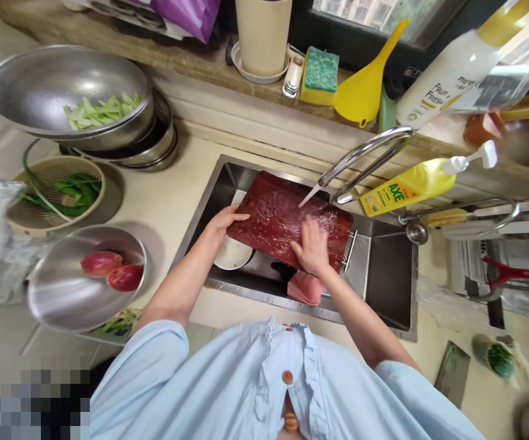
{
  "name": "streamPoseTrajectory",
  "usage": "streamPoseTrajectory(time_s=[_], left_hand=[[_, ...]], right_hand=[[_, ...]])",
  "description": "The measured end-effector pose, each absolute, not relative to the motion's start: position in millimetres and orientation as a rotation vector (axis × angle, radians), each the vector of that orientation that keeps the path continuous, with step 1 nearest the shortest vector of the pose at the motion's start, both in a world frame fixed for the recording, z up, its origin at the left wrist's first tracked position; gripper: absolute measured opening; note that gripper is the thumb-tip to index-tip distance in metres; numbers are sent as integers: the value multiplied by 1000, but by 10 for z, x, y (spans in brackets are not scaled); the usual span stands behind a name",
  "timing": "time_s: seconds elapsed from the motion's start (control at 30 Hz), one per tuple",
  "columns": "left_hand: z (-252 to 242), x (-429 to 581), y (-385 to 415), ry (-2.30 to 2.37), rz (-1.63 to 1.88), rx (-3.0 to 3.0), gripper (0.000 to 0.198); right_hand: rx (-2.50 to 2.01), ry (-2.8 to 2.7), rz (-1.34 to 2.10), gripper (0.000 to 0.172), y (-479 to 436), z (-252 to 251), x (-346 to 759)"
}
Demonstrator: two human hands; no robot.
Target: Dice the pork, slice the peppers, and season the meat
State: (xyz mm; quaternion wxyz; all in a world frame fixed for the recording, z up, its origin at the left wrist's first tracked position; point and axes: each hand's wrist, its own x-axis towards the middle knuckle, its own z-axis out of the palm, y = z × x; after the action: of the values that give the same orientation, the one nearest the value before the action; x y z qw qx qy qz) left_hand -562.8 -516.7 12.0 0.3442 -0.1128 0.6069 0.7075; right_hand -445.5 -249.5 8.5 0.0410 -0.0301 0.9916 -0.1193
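Cutting board [283, 220] tilted over sink [383, 275], under faucet [365, 150] stream; runoff likely drains into sink. Left hand [225, 221] clamped on board's left edge, steadying. Right hand [313, 247] flat, fingers unclosed, pressing board face.

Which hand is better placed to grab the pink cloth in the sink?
Probably the right hand: it lies flat on the red cutting board, right beside the pink cloth. The left hand grips the board's opposite edge.

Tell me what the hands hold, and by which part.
The left hand grips the red cutting board by its left edge; the right hand lies flat on the board's surface, gripping nothing.
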Motion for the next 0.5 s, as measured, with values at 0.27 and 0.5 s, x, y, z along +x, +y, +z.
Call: streamPoseTrajectory(time_s=[0.27, 0.5], left_hand=[[96, -5514, -5161, 1603, 1888, -291, 57], [-44, -5487, -5170, 1777, 1803, -264, 55]], right_hand=[[-37, 2993, -415, 70, -3049, 146, -5225], [-88, 3015, -364, 68, -2508, 118, -4511]])
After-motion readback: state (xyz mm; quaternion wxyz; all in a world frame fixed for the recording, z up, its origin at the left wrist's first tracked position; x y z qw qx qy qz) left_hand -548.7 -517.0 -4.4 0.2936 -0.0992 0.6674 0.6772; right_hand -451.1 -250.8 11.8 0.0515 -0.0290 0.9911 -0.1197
